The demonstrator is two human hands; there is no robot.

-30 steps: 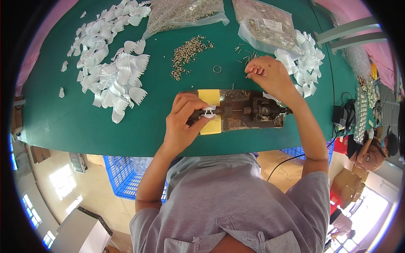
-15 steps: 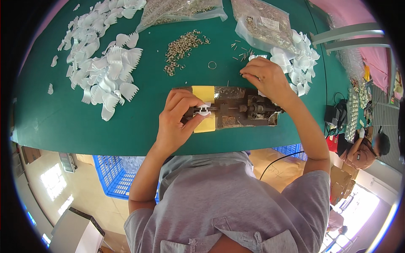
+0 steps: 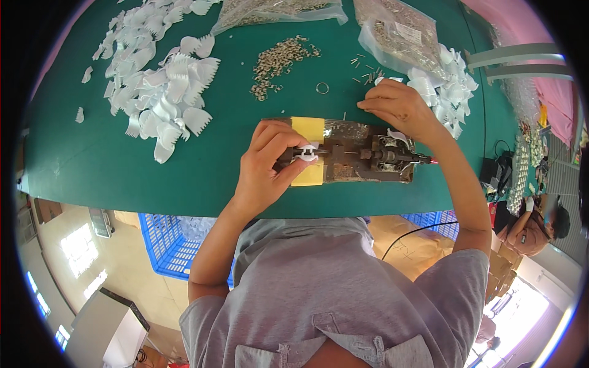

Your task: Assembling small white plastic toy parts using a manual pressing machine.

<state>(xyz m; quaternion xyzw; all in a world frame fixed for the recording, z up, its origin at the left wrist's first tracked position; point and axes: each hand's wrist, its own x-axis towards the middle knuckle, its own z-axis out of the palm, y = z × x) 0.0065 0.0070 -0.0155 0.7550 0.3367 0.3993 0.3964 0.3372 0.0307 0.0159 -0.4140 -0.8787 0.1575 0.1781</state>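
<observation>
My left hand (image 3: 265, 164) is closed, thumb and fingers pinching a white plastic claw clip (image 3: 308, 153) at the left part of a dark metal jig (image 3: 346, 168). A thin rod runs along the jig on the clip's right. Yellow tape (image 3: 307, 177) covers the jig's base beneath the clip. My right hand (image 3: 402, 110) hovers above the jig's far right side, thumb and fingertips pressed together. Whatever lies between them is too small to make out. Just beyond its fingers lie several small metal pins (image 3: 366, 75). A white toothed piece (image 3: 399, 136) rests on the jig's right end.
White toothed clip pieces (image 3: 162, 116) are heaped at the left, with another pile (image 3: 451, 86) at the right. Small metal springs (image 3: 279, 64) and a wire ring (image 3: 322, 88) lie beyond the jig. Clear bags (image 3: 399, 37) stand farther back. A blue crate (image 3: 165, 245) sits below the table edge.
The whole view has shifted, so the table appears farther right and up. Against the jig, my right fingertips have come slightly nearer and left. My left hand keeps its pinch on the claw clip.
</observation>
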